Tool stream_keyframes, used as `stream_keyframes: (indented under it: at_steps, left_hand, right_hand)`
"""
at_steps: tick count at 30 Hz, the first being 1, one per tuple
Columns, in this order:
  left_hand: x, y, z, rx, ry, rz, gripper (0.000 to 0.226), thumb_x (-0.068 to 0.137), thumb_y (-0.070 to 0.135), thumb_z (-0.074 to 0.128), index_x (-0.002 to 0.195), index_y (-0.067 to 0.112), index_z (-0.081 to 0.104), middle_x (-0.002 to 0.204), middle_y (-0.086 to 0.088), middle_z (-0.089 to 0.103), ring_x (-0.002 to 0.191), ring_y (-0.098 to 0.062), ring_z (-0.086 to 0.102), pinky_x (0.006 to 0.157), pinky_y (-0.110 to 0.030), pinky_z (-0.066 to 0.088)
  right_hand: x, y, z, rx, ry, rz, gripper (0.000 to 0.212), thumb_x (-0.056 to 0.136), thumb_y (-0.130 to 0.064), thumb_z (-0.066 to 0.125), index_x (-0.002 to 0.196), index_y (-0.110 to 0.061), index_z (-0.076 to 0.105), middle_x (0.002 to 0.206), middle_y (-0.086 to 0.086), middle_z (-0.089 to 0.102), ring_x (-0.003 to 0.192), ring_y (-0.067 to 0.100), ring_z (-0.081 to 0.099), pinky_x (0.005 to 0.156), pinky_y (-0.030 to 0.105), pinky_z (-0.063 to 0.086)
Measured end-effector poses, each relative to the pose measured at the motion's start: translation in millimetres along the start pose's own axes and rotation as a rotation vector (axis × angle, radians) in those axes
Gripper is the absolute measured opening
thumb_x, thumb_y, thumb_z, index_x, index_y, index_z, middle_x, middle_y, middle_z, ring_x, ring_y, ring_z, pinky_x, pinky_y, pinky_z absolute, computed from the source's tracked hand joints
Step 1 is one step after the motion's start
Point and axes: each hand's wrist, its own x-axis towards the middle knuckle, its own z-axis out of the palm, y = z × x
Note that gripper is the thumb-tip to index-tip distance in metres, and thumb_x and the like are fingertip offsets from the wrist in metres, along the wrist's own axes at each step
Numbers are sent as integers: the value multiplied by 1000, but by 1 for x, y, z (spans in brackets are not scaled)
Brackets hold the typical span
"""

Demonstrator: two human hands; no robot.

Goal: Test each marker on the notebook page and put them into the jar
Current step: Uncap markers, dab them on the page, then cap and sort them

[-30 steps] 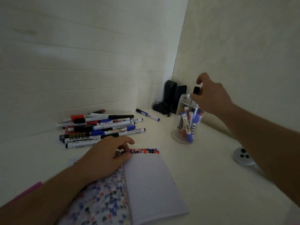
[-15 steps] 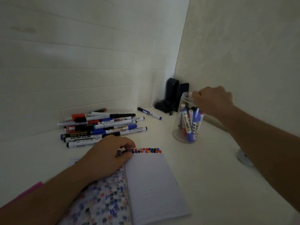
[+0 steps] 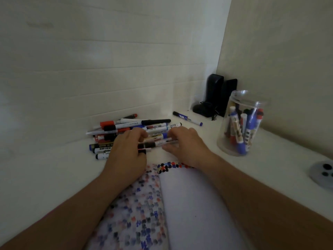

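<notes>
— How many hands are at work, and what do they hold?

— Two. The left hand and the right hand meet at the near edge of the marker pile, at about 12 o'clock from the notebook. Both curl their fingers around one marker with a black section, the left pinching one end, the right the other.

— How many markers lie in the pile?

— Roughly a dozen, overlapping; the exact count cannot be told. Caps are black, red and blue.

— Any apart from it?

— One blue-capped marker lies alone on the surface, at 1 o'clock from the pile, near two dark upright objects in the corner.

— And the jar?

— One clear jar stands open at 3 o'clock from the hands, holding several markers upright, mostly blue, some red and black.

— The notebook?

— One, open, with a row of colored test marks along the top of its right page and many marks on the left page. One round grey object sits at the right edge.
</notes>
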Motion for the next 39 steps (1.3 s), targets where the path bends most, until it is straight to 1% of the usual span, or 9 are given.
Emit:
stream_keyframes:
  at_steps: [6, 9, 12, 16, 20, 24, 28, 35, 39]
  left_hand:
    - [-1, -4, 3, 47, -76, -23, 48, 83, 11, 64, 123, 32, 49, 114, 10, 47, 112, -12, 42, 96, -32, 42]
    - [0, -7, 4, 79, -74, 11, 43, 88, 12, 66, 123, 33, 54, 116, 9, 48, 114, -13, 44, 97, -27, 39]
    - [0, -10, 4, 91, -67, 21, 41, 90, 14, 69, 122, 34, 56, 120, 8, 50, 118, -17, 45, 96, -28, 36]
    - [-1, 1, -1, 124, -11, 122, 44, 83, 22, 68, 125, 31, 57, 121, 9, 55, 116, -17, 47, 96, -30, 36]
    - [-11, 21, -11, -77, -149, 188, 37, 78, 35, 60, 114, 41, 56, 104, 23, 59, 98, -3, 56, 80, -20, 46]
    - [-16, 24, -11, -69, -230, 331, 14, 87, 47, 69, 100, 41, 65, 90, 27, 65, 90, 0, 63, 70, -11, 45]
    - [-18, 25, -11, -77, -258, 353, 28, 85, 42, 77, 107, 42, 58, 89, 26, 63, 89, 0, 62, 72, -12, 48]
    - [-16, 24, -10, 24, -149, 389, 22, 82, 45, 67, 88, 24, 64, 75, 16, 64, 67, 0, 58, 58, -8, 39]
    - [-14, 19, -8, 63, -115, 418, 17, 82, 24, 81, 86, 19, 66, 76, 9, 68, 66, -6, 61, 56, -24, 49]
  right_hand:
    - [4, -6, 1, -261, -50, -18, 36, 94, -71, 53, 117, -46, 62, 120, -5, 49, 118, 23, 39, 94, 43, 36]
    - [4, -7, -9, -290, 73, -53, 24, 100, -56, 53, 112, -37, 63, 107, -10, 53, 112, 19, 45, 93, 40, 37]
    - [-1, -11, -24, -57, 35, -113, 16, 107, -32, 54, 120, -28, 62, 98, -6, 58, 94, 17, 54, 80, 34, 45]
    - [-21, -16, -36, -138, -124, -248, 59, 96, 3, 54, 143, -33, 53, 111, -4, 59, 98, 16, 57, 80, 35, 52]
    - [-45, -11, -32, -179, -148, -277, 31, 107, -27, 43, 135, -33, 56, 106, -7, 57, 95, 12, 55, 81, 36, 51]
    - [-60, 0, -21, -154, -129, -306, 37, 104, -58, 37, 118, -37, 65, 92, -10, 66, 82, 8, 59, 72, 41, 54]
    - [-61, 3, -21, -122, -54, -296, 36, 102, -63, 35, 118, -45, 63, 87, -14, 68, 75, 3, 58, 64, 32, 48]
    - [-61, -7, -16, -118, -19, -305, 38, 100, -68, 37, 107, -43, 65, 69, -15, 56, 63, -1, 50, 57, 26, 35]
    - [-60, -11, -14, -174, 12, -324, 43, 97, -72, 37, 107, -42, 67, 71, -14, 56, 63, 4, 49, 54, 24, 29]
